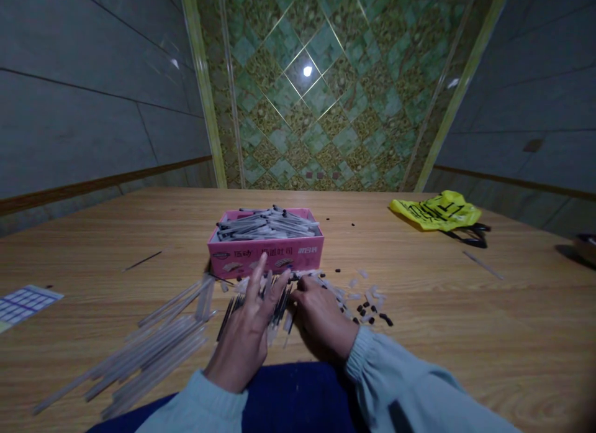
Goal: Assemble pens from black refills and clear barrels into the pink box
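Observation:
My left hand (pixel 246 330) lies over a small bunch of dark thin pen refills (pixel 282 304) on the wooden table (pixel 465 333), its fingers stretched out and apart. My right hand (pixel 321 318) rests beside it with the fingers curled down onto the same bunch near small caps; what it grips is hidden. A pink cardboard box (pixel 265 250) filled with grey pen parts stands just beyond both hands. A fan of clear plastic tubes (pixel 149 349) lies to the left of my left hand.
Small black and clear caps (pixel 367 302) are scattered right of my hands. A yellow plastic bag (pixel 437 210) lies at the back right with a dark object beside it. A printed sheet (pixel 23 302) sits at the left edge. Tiled walls rise behind the table.

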`<state>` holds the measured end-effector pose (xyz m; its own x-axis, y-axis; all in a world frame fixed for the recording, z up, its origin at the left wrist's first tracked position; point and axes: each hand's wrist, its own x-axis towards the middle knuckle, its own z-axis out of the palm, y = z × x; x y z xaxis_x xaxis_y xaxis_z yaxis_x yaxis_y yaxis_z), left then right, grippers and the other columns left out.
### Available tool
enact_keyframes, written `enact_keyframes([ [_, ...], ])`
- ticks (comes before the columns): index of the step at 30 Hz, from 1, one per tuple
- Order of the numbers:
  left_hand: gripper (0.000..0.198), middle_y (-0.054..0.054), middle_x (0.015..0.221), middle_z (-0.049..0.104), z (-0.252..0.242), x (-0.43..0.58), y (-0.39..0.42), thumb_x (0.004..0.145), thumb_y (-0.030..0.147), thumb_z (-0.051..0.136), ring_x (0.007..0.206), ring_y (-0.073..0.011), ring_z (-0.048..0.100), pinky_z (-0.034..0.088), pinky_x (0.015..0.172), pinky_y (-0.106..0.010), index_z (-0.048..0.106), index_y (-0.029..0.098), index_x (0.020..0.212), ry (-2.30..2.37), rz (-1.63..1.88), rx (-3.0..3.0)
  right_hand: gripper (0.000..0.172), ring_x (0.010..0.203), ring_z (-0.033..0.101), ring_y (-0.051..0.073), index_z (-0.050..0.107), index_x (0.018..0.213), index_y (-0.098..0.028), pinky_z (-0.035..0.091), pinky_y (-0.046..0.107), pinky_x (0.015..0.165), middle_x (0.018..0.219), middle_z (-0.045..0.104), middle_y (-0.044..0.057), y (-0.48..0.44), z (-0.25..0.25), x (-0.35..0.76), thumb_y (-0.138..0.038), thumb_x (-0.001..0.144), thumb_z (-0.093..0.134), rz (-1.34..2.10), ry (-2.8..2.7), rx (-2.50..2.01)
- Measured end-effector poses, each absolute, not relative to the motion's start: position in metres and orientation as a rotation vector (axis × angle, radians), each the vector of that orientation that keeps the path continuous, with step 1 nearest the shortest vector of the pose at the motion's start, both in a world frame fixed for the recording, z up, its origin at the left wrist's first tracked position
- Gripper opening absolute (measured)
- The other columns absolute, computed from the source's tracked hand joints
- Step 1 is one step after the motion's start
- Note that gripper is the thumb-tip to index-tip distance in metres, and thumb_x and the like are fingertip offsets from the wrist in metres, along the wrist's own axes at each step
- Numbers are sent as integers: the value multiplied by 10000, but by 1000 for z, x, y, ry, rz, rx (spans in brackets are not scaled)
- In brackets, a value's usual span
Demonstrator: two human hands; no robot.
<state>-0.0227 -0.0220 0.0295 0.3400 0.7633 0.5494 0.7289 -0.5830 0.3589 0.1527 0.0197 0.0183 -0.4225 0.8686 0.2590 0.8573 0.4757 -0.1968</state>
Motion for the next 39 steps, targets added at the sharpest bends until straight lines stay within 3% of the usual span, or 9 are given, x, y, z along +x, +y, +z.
enact_keyframes([
  [2,843,-118,1566,92,26,-22,-21,787,-9,410,976,-197,640,497,834,-375,90,386,1460,1415,1188,2369,157,806,539,182,652,896,-193,366,263,647,1001,553,79,22,13,150,-166,807,526,10,-2396,-1457],
  [5,841,-138,1341,538,26,-20,-17,814,90,501,909,-187,669,503,838,-358,32,314,1475,1456,1417,1843,134,872,516,188,630,861,-179,360,257,677,992,559,72,22,17,154,-128,791,528,-22,-2353,-1417],
  [8,759,-93,1005,720,31,-23,-12,783,184,613,905,-188,678,516,820,-310,242,214,1445,1295,1638,1233,180,873,505,183,604,917,-176,350,257,670,992,561,66,19,29,163,-93,796,499,-39,-2291,-1406],
  [11,471,-63,894,725,33,-30,-6,711,158,695,813,-155,689,533,735,-221,581,145,1168,1052,1721,779,169,870,504,181,611,930,-198,339,260,662,1008,564,59,18,34,165,-129,821,502,0,-2321,-1352],
  [15,137,-36,781,711,27,-35,-1,738,39,633,665,-112,680,543,576,-168,657,123,843,911,1692,415,129,906,493,200,643,845,-205,337,276,696,973,574,63,21,23,157,-153,819,528,18,-2438,-1338],
  [25,207,-44,725,723,27,-30,-1,858,15,460,634,-110,694,565,546,-166,629,126,815,827,1696,288,117,840,524,190,583,885,-173,375,277,716,910,608,72,21,22,161,-132,823,492,168,-2183,-1207],
  [28,217,-56,725,724,26,-31,-1,867,14,441,640,-115,698,570,548,-170,619,119,802,824,1697,251,86,687,525,153,557,883,-174,387,250,625,755,593,31,7,41,159,-224,862,491,505,-1957,-1126],
  [33,210,-71,748,724,23,-31,-1,866,18,442,666,-126,703,579,565,-183,619,114,803,812,1681,232,188,420,376,77,525,741,-172,275,188,408,487,411,-71,-12,57,144,-339,772,605,1293,-1801,-1007],
  [39,211,-67,735,720,24,-33,0,865,21,446,643,-121,698,575,549,-178,627,113,807,802,1678,249,255,363,323,50,521,700,-172,253,172,373,436,369,-100,-12,50,139,-388,711,656,1465,-1727,-973],
])
